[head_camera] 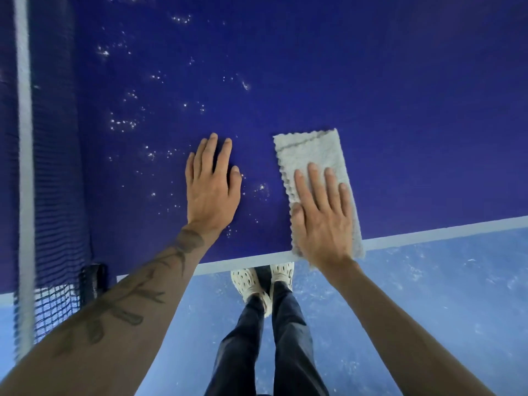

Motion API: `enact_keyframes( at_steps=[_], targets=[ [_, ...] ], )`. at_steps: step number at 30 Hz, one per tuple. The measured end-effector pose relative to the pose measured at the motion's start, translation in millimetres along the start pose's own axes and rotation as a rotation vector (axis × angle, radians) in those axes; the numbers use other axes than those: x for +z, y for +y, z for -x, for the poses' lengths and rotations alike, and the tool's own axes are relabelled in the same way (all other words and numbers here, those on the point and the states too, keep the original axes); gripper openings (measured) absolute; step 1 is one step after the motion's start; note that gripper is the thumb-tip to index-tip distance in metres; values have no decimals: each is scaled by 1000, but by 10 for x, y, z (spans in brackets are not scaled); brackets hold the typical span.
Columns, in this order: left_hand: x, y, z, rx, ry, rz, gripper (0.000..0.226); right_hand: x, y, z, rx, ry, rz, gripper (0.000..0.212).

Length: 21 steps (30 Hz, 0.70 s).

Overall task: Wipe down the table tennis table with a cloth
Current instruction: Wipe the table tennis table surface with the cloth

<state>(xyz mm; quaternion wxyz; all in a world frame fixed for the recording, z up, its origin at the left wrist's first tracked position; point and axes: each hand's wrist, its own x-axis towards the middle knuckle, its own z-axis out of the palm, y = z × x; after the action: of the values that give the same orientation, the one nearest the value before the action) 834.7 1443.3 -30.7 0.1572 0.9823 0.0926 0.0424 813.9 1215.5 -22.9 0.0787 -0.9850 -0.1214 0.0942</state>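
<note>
A dark blue table tennis table [371, 95] fills the upper view, with a white stripe along its near edge. A folded pale grey cloth [311, 158] lies flat on it close to that edge. My right hand [323, 215] presses flat on the cloth's near half, fingers straight. My left hand [213, 187] rests flat on the bare table to the left of the cloth, about a hand's width away. White specks and droplets dot the surface around and beyond my left hand.
The net [54, 167] with its white top band stands along the left, clamped by a black bracket [93, 281] at the table's edge. Below the edge lie a light blue floor [428, 295] and my legs and pale shoes [251, 281].
</note>
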Motion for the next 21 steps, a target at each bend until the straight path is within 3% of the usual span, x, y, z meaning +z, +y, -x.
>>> enact_keyframes(
  at_steps=[5, 9, 12, 18, 21],
  targets=[
    [-231, -263, 26, -35, -30, 1, 56, -75, -73, -408, 206, 50, -61, 64],
    [-360, -612, -30, -72, -10, -63, 56, 41, -808, -452, 22, 21, -55, 64],
    [-416, -899, -153, -64, 3, -96, 55, 137, -884, -206, -166, -38, -24, 64],
    [-443, -1403, -466, -30, 3, -120, 55, 61, -630, -366, 234, 66, -27, 64],
    [-402, -1517, -548, -31, 22, -106, 55, 138, -1225, -538, 215, 97, -66, 65]
  ],
)
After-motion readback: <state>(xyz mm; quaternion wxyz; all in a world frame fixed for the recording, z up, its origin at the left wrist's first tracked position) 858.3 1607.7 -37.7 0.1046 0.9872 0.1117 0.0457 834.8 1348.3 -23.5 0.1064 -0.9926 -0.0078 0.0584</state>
